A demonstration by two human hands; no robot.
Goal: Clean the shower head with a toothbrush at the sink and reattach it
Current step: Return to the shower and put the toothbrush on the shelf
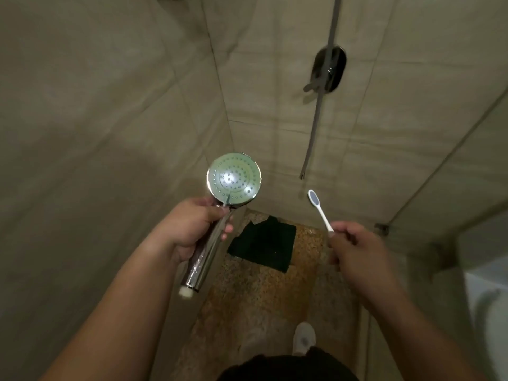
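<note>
A chrome shower head (233, 179) with a round spray face full of small nozzles is held up in front of me, face toward the camera. My left hand (189, 228) grips its shiny handle just below the head; the white threaded end (186, 292) hangs free, with no hose on it. My right hand (354, 247) pinches the lower end of a white toothbrush (319, 207), its blue-white brush head pointing up, apart from the shower head. The loose shower hose (316, 116) hangs down the tiled wall with its end (301, 176) bare.
A dark mixer valve with a lever (327, 71) sits on the beige tiled wall. On the speckled floor lies a dark cloth (261, 243). My white shoe (303, 338) stands below. A glass partition edge with a hinge (382, 229) and a white fixture (489, 306) are on the right.
</note>
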